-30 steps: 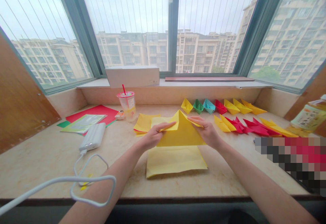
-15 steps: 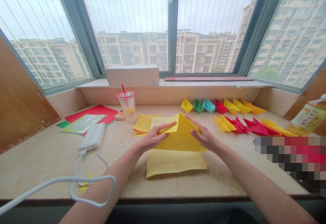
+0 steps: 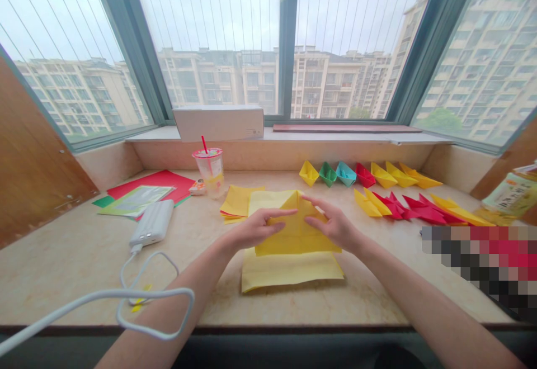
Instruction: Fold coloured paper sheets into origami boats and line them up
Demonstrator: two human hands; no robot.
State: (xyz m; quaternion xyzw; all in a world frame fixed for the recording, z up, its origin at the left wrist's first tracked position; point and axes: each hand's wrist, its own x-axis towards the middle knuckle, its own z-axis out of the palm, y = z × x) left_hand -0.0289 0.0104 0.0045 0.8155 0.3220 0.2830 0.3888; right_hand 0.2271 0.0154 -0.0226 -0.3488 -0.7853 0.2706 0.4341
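The grip of the left hand (image 3: 251,229) and that of the right hand (image 3: 339,227) show thumb and index finger parted on the yellow paper (image 3: 297,241); whether hidden fingers pinch it, I cannot tell. The paper lies between the hands, about equally near both, its long axis running left to right. Its folded peak points away toward the window (image 3: 218,11), above pale sheets (image 3: 289,274) on the surface (image 3: 293,310).

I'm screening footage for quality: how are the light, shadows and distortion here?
Head view: soft daylight through the window; faint shadow along the near edge of the pale yellow paper; wide-angle stretch towards the sides; a pixelated patch hides detail at right.
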